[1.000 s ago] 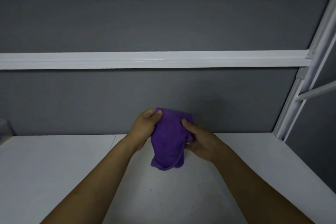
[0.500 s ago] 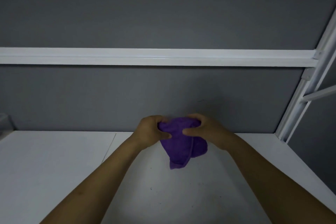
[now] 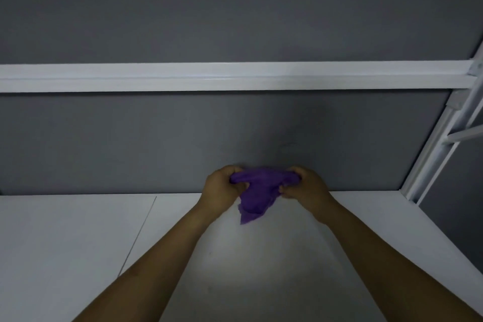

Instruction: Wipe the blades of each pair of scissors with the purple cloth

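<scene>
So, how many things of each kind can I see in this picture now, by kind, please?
purple cloth: 1
hands: 2, the left hand and the right hand
white table: 1
Total: 4

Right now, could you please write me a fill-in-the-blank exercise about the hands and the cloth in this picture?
1. The cloth is ____ in colour.
2. The number of hands gripping it, the left hand and the right hand, is ____.
3. The table under it is ____ in colour.
Missing words: purple; two; white.
</scene>
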